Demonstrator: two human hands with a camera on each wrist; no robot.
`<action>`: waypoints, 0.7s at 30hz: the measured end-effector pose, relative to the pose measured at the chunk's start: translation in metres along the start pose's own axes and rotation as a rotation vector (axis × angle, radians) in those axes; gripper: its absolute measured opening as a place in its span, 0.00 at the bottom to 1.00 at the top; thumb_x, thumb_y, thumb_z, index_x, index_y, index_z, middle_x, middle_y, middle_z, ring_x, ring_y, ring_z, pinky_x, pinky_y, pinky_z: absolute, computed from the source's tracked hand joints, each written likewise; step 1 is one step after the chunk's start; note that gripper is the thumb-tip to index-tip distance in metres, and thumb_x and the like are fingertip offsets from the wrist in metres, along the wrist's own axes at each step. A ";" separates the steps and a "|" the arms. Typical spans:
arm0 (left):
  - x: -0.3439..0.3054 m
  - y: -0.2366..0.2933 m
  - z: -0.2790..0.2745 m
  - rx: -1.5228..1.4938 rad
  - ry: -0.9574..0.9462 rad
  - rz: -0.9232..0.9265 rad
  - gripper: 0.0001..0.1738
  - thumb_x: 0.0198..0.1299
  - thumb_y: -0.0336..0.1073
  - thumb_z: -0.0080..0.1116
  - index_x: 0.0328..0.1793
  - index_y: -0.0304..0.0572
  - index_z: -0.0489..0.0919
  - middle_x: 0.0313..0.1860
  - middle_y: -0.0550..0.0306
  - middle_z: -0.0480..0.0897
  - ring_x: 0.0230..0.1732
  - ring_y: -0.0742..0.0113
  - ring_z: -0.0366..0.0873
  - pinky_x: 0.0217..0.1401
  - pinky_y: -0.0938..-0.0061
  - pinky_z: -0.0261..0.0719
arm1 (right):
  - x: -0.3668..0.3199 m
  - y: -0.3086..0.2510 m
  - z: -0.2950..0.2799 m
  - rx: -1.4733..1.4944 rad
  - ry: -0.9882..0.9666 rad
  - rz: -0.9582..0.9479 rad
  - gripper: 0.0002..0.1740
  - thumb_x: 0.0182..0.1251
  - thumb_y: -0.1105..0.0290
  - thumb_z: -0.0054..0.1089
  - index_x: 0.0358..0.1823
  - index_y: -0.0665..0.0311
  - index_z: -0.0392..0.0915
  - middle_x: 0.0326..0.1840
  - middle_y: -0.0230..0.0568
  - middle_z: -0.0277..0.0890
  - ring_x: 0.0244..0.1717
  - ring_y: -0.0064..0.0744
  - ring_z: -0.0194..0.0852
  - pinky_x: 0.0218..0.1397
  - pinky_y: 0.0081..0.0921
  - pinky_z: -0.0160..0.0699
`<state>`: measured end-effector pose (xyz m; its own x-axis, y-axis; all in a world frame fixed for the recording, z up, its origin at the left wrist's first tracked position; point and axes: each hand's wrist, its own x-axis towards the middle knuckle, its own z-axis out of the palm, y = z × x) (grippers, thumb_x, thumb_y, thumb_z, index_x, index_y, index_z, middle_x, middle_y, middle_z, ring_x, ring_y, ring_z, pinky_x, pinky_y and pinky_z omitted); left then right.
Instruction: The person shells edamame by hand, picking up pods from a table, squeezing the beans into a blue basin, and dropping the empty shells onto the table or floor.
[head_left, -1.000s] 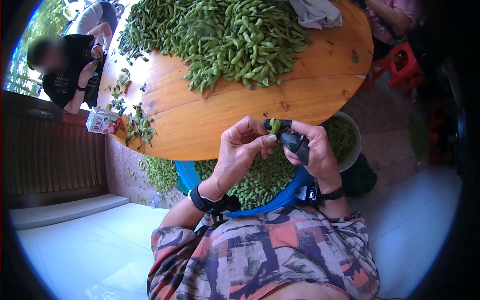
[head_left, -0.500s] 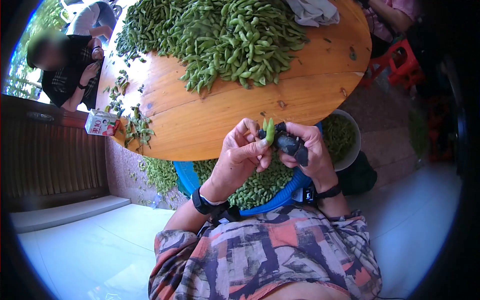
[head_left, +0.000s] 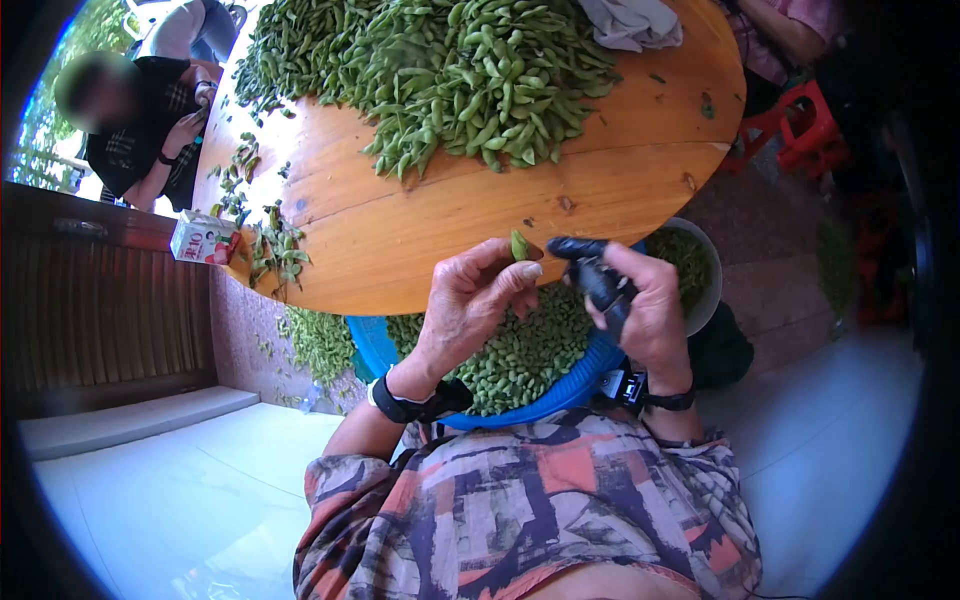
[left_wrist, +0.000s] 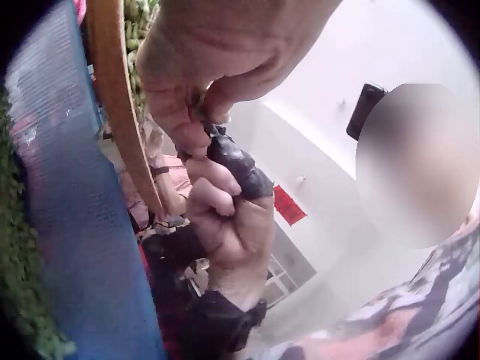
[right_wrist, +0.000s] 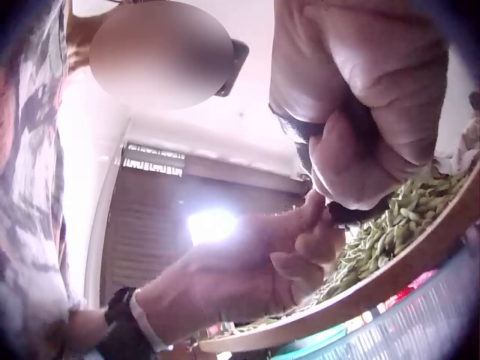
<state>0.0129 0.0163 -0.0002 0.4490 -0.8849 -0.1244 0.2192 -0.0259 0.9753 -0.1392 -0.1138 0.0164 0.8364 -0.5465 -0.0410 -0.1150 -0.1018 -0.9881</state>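
Observation:
In the head view my left hand pinches a green soybean pod upright between thumb and forefinger. Close to its right, my right hand has curled fingers, with black coverings on the thumb and forefinger; nothing shows held in it. A small gap separates the two hands there. Below both hands lies a blue basin of shelled green beans. The left wrist view shows the black-covered thumb right by the left fingertips. From the right wrist, the curled right fingers hide the pod.
A large pile of pods covers the back of the round wooden table. A drink carton and loose pods lie at its left edge, a grey cloth at the back. A pale bowl stands right of the basin. A person sits at left.
The pod was between both hands earlier; now only the left hand holds it. My right hand has drawn away to the right, and the left has shifted slightly left.

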 end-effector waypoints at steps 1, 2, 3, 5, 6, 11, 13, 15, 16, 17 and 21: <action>-0.001 0.000 -0.001 -0.002 0.002 -0.001 0.12 0.68 0.32 0.56 0.52 0.30 0.79 0.27 0.59 0.82 0.27 0.76 0.79 0.30 0.81 0.78 | -0.001 -0.001 -0.002 0.089 0.081 0.054 0.17 0.61 0.80 0.54 0.52 0.66 0.80 0.30 0.29 0.75 0.31 0.14 0.69 0.34 0.16 0.68; -0.001 -0.001 -0.002 0.033 -0.042 -0.022 0.12 0.69 0.33 0.56 0.51 0.31 0.79 0.27 0.59 0.82 0.27 0.76 0.79 0.30 0.81 0.78 | 0.000 -0.005 -0.004 0.063 0.094 0.046 0.18 0.65 0.76 0.58 0.56 0.64 0.79 0.34 0.27 0.78 0.32 0.13 0.69 0.35 0.14 0.70; -0.001 -0.002 -0.003 0.068 -0.087 -0.043 0.12 0.69 0.34 0.55 0.50 0.31 0.80 0.27 0.59 0.82 0.27 0.76 0.79 0.30 0.81 0.78 | 0.002 -0.004 -0.002 0.063 0.097 0.050 0.18 0.65 0.76 0.58 0.56 0.64 0.79 0.34 0.27 0.78 0.32 0.13 0.69 0.35 0.14 0.70; -0.004 -0.001 0.003 0.217 -0.148 -0.056 0.12 0.71 0.35 0.53 0.46 0.32 0.80 0.25 0.62 0.80 0.26 0.77 0.77 0.29 0.82 0.76 | 0.006 -0.005 0.008 0.221 0.089 -0.013 0.16 0.66 0.72 0.60 0.55 0.65 0.80 0.33 0.28 0.77 0.32 0.13 0.69 0.36 0.15 0.70; -0.004 0.002 0.005 0.334 -0.180 0.000 0.11 0.71 0.35 0.52 0.44 0.33 0.80 0.24 0.63 0.80 0.25 0.78 0.76 0.29 0.81 0.75 | 0.009 -0.006 0.010 0.080 0.034 -0.043 0.16 0.66 0.73 0.60 0.55 0.65 0.80 0.34 0.29 0.76 0.32 0.14 0.70 0.37 0.15 0.70; -0.007 0.003 -0.002 0.484 -0.242 0.067 0.12 0.73 0.35 0.49 0.39 0.36 0.79 0.20 0.64 0.78 0.21 0.80 0.74 0.25 0.82 0.73 | 0.016 0.000 0.013 0.106 -0.077 -0.031 0.15 0.65 0.74 0.61 0.53 0.65 0.81 0.33 0.28 0.76 0.33 0.14 0.69 0.39 0.15 0.70; -0.009 0.004 -0.002 0.400 -0.251 -0.017 0.13 0.73 0.35 0.49 0.39 0.35 0.79 0.20 0.64 0.78 0.20 0.79 0.74 0.23 0.82 0.72 | 0.016 0.000 0.014 0.163 -0.111 0.014 0.15 0.65 0.74 0.61 0.52 0.65 0.81 0.33 0.27 0.75 0.33 0.15 0.70 0.39 0.14 0.70; -0.012 0.003 0.000 0.343 -0.234 -0.063 0.13 0.72 0.35 0.49 0.37 0.36 0.79 0.18 0.63 0.77 0.18 0.77 0.73 0.21 0.80 0.71 | 0.015 -0.002 0.016 0.210 -0.122 0.024 0.14 0.68 0.73 0.56 0.52 0.66 0.81 0.28 0.24 0.74 0.27 0.13 0.68 0.33 0.13 0.67; -0.012 0.003 0.000 0.288 -0.219 -0.107 0.14 0.72 0.35 0.49 0.34 0.36 0.79 0.16 0.62 0.77 0.16 0.75 0.73 0.20 0.78 0.71 | 0.015 0.000 0.015 0.209 -0.122 0.026 0.14 0.68 0.73 0.56 0.52 0.66 0.81 0.28 0.24 0.74 0.27 0.13 0.68 0.33 0.13 0.67; -0.013 0.003 -0.001 0.286 -0.220 -0.108 0.14 0.72 0.35 0.49 0.34 0.36 0.79 0.16 0.62 0.77 0.16 0.75 0.73 0.20 0.78 0.71 | 0.015 0.004 0.014 0.301 -0.164 0.100 0.14 0.69 0.71 0.53 0.52 0.66 0.81 0.26 0.23 0.74 0.25 0.11 0.66 0.29 0.12 0.64; -0.016 0.004 -0.005 0.170 -0.265 -0.182 0.17 0.73 0.38 0.47 0.35 0.36 0.79 0.17 0.62 0.78 0.15 0.77 0.73 0.19 0.79 0.71 | 0.014 0.020 0.018 0.541 -0.227 0.165 0.17 0.71 0.68 0.45 0.52 0.66 0.81 0.22 0.20 0.72 0.20 0.07 0.61 0.22 0.10 0.56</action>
<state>0.0107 0.0328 0.0045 0.1709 -0.9479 -0.2690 0.1178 -0.2514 0.9607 -0.1205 -0.1087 -0.0064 0.9311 -0.3218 -0.1717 -0.0140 0.4388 -0.8985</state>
